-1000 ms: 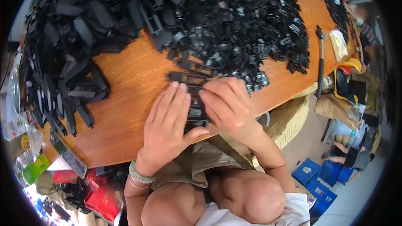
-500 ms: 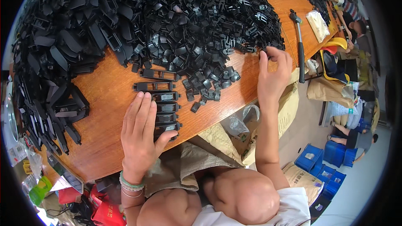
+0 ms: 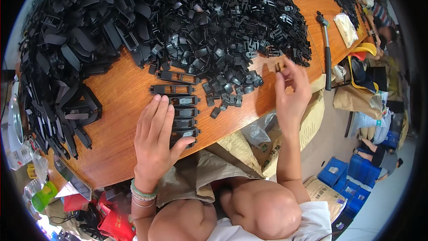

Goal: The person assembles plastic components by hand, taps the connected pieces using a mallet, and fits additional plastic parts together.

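A row of black plastic buckle frames point(image 3: 183, 112) lies side by side on the wooden table. My left hand point(image 3: 154, 129) rests flat along the left ends of the nearer frames, fingers stretched out and thumb spread toward the nearest one. My right hand point(image 3: 293, 91) hovers by the right end of a heap of small black clips point(image 3: 232, 31), its fingers bent toward the thumb in a loose pinch. Something small and dark shows at its fingertips, too small to name. A few small black caps point(image 3: 225, 100) lie scattered between the hands.
Long black plastic parts point(image 3: 71, 40) are heaped at the left. A hammer point(image 3: 326, 49) and a white packet point(image 3: 345, 30) lie on the right of the table point(image 3: 116, 151). Sacks point(image 3: 240, 149) hang below its near edge. Blue crates point(image 3: 334, 169) and other people are farther right.
My right hand has drawn slightly back from the clip heap, its fingers turned a little. My left hand stays on the row. The whole view has shifted slightly.
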Available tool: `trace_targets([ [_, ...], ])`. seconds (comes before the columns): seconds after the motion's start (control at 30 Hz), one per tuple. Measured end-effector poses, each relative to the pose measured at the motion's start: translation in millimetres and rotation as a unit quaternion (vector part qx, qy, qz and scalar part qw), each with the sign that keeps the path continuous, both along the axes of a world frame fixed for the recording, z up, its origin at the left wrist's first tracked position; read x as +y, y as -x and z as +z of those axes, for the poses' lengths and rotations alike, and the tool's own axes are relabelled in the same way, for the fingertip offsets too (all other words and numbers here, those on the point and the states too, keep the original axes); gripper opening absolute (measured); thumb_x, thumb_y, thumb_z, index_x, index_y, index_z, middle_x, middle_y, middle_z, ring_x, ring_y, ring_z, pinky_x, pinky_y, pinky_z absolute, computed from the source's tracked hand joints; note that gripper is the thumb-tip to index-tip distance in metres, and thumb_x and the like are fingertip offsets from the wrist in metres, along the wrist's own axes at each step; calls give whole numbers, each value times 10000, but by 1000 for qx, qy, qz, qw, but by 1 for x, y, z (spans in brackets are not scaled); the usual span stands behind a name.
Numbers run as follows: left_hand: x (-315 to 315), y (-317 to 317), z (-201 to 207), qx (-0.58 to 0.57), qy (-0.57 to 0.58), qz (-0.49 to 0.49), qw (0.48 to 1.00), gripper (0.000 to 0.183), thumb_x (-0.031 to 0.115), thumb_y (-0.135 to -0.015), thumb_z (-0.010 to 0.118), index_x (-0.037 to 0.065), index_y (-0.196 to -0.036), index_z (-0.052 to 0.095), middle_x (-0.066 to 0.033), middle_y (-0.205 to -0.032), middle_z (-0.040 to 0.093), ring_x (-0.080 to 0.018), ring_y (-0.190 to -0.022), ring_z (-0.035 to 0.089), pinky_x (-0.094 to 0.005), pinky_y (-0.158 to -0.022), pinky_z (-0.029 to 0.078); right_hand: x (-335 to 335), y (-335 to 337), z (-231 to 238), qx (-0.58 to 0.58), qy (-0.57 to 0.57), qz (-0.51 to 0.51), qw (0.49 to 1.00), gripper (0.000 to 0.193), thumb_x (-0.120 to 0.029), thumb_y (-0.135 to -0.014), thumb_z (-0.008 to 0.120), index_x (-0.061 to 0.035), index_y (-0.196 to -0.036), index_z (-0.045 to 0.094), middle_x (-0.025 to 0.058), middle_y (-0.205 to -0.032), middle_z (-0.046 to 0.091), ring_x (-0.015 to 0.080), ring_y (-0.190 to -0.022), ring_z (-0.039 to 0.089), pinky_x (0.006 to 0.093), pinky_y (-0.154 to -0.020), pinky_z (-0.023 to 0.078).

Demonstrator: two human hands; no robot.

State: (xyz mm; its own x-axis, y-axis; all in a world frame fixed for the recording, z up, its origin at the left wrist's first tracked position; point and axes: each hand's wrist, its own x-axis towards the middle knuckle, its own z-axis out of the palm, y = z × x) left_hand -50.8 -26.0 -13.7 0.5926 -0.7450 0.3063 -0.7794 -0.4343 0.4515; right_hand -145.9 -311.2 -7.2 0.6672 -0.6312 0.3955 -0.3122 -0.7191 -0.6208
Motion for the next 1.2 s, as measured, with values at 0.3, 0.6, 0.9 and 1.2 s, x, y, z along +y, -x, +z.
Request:
trace_targets([
  [0.3,-1,-6,10,-18,-13,-4,1000,757,395,-778,777,-106,-1291,534,-244,-1385,528,-426,-1312,495,-531,-1078,421,11,-1,15,31,-33,34,998,199,74,-838,686,13,-1025,656,91,-985,606,147,-759,614,272,-609,499],
  [0.6,-3,-13,3,-40,-28,1,999,812,518,-814,706,-118,-1286,530,-273,-1393,510,-430,-1349,457,-549,-1122,364,84,-65,6,-117,-92,349,925,260,104,-749,729,-9,-976,673,132,-965,669,255,-813,652,321,-637,532],
  [0.9,-2,-13,0,-29,-19,8,999,800,563,-872,617,-92,-1320,519,-271,-1399,516,-441,-1342,471,-567,-1105,370,90,-81,-14,-129,20,389,912,244,49,-715,760,-15,-930,663,91,-958,646,273,-873,623,376,-740,464],
  [1.2,0,-12,6,-31,-27,2,999,799,539,-860,652,-126,-1287,536,-282,-1402,505,-418,-1358,453,-545,-1134,344,86,-78,-6,-88,68,386,916,241,28,-713,772,-5,-923,658,93,-974,632,269,-862,599,373,-711,412],
])
